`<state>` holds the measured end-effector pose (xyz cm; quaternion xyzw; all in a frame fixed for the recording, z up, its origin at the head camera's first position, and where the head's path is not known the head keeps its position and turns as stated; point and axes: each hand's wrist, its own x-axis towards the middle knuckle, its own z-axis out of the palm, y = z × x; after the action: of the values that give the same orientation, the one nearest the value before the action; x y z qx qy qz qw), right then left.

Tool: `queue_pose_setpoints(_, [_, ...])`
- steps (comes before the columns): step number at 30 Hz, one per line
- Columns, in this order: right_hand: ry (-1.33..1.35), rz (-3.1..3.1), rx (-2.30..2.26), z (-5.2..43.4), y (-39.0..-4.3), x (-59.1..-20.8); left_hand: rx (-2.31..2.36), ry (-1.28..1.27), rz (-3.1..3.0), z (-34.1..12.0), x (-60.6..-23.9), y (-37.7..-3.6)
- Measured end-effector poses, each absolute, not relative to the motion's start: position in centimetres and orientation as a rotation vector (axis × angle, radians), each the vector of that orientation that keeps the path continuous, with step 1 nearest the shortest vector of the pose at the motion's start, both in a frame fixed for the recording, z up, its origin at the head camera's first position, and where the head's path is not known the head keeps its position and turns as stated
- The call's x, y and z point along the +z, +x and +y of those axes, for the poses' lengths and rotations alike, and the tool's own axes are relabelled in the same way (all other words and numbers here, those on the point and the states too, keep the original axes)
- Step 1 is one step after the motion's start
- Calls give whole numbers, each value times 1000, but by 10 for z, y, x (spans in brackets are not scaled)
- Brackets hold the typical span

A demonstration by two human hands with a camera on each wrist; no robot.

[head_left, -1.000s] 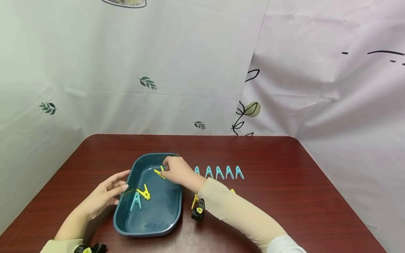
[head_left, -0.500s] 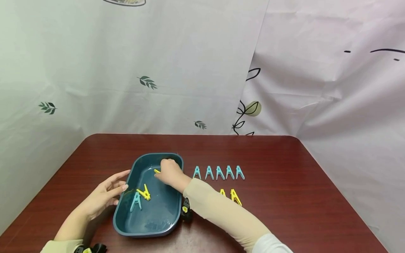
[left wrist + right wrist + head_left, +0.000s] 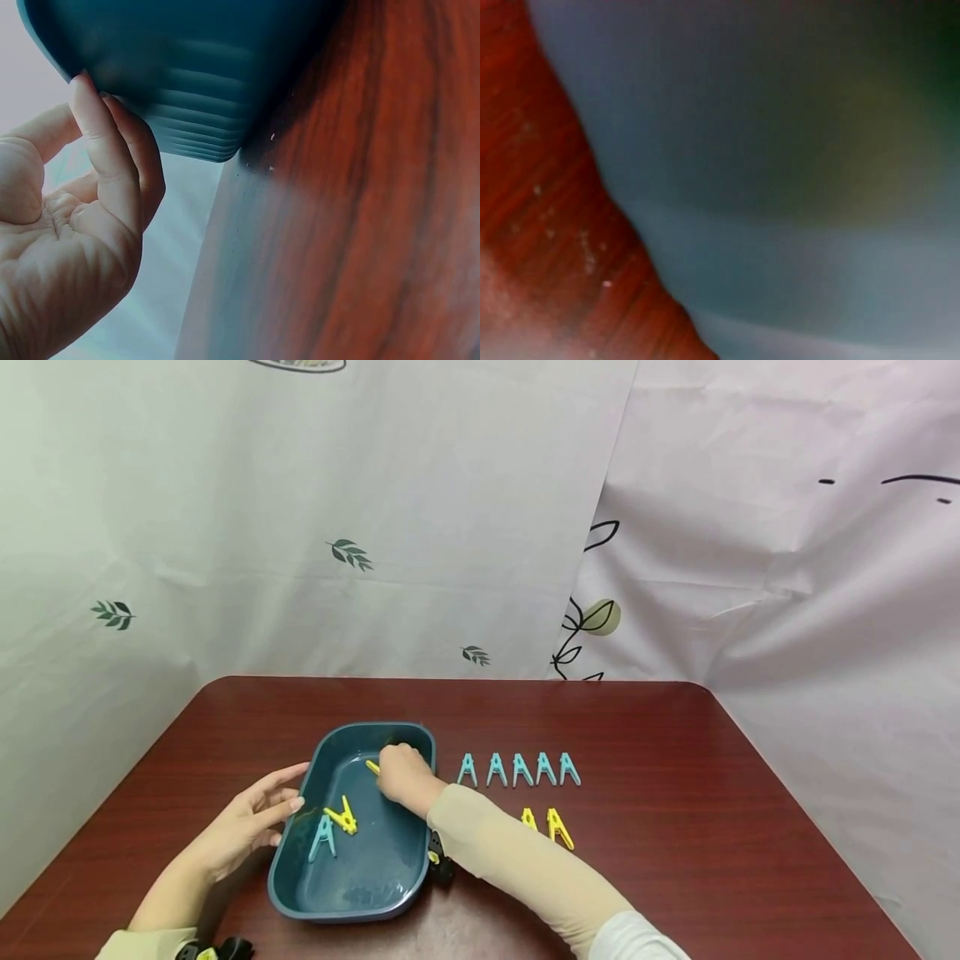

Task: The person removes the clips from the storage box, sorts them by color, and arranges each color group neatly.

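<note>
So far, five blue clips (image 3: pixel 517 769) and two yellow clips (image 3: pixel 547 823) lie in rows on the table (image 3: pixel 675 827) right of the tray (image 3: pixel 288 868). Your right hand (image 3: pixel 403 772) curls around a yellow clip (image 3: pixel 372 767) at the tray's far end. Your left hand (image 3: pixel 243 823), fingers relaxed, touches the tray's left wall. One blue clip (image 3: pixel 323 837) and another yellow one (image 3: pixel 342 818) remain inside.

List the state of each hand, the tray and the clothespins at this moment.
Right hand: inside tray, gripping yellow clothespin.
Left hand: fingertips on tray's outer wall.
Tray: upright, holds three clothespins.
Blue clothespins: five in a row on table.
Yellow pair: on table.
</note>
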<state>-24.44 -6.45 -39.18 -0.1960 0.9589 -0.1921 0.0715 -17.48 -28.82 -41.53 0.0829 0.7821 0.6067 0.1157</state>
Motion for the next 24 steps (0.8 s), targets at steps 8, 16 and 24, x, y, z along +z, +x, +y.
queue_pose_setpoints(8, [-669,2891,-566,-64,-244,-392,1767,221,2300,-288,-413,-173])
queue_pose_setpoints(16, [-728,2867,-614,-63,-246,-392,1780,229,2276,-287,-415,-175])
queue_pose_setpoints(24, [-792,2781,-744,-59,-241,-386,1773,231,2289,-288,-415,-174])
